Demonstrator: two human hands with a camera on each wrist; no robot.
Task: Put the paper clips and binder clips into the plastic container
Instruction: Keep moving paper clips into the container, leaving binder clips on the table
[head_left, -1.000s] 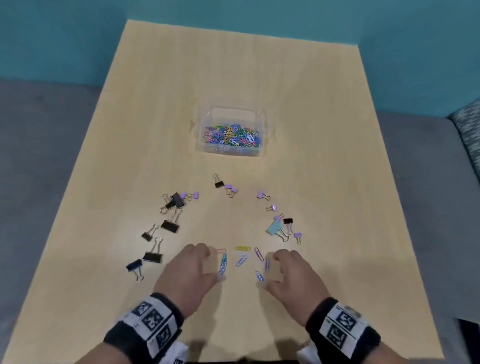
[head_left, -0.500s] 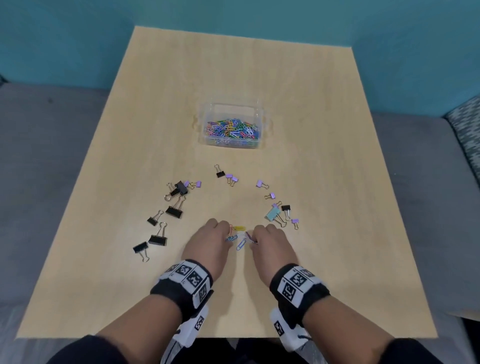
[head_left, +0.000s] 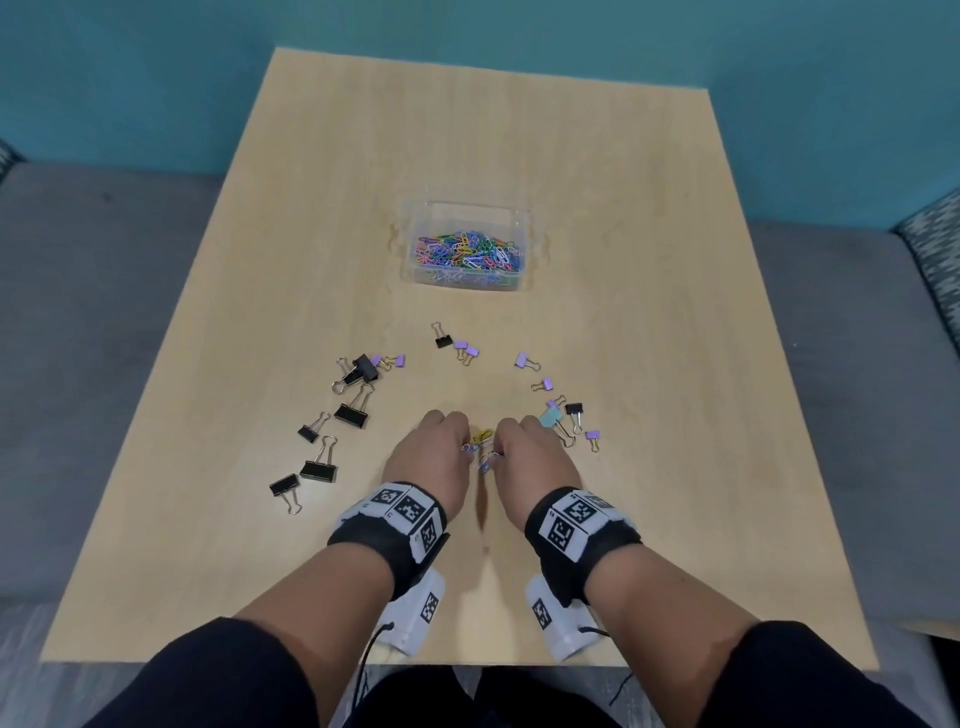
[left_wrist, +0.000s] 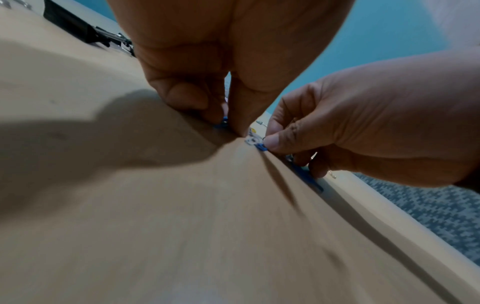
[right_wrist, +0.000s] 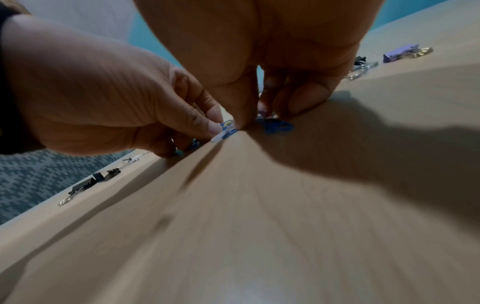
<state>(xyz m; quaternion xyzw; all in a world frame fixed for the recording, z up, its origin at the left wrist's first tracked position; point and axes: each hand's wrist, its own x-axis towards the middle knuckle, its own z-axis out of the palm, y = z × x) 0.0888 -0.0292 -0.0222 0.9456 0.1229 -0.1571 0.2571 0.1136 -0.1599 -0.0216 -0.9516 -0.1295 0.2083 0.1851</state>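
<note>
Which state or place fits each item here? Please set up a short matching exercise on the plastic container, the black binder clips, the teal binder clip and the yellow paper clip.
Things:
1. plastic container
2. black binder clips
3. teal binder clip
4. yellow paper clip

Places or states:
A. on the table between the left hand and the right hand
B. scattered on the table to the left of both hands, mostly
C. beyond the hands, part filled with coloured paper clips
D. on the table just right of the right hand's knuckles

Pairs: 1-C, 2-B, 3-D, 4-A
</note>
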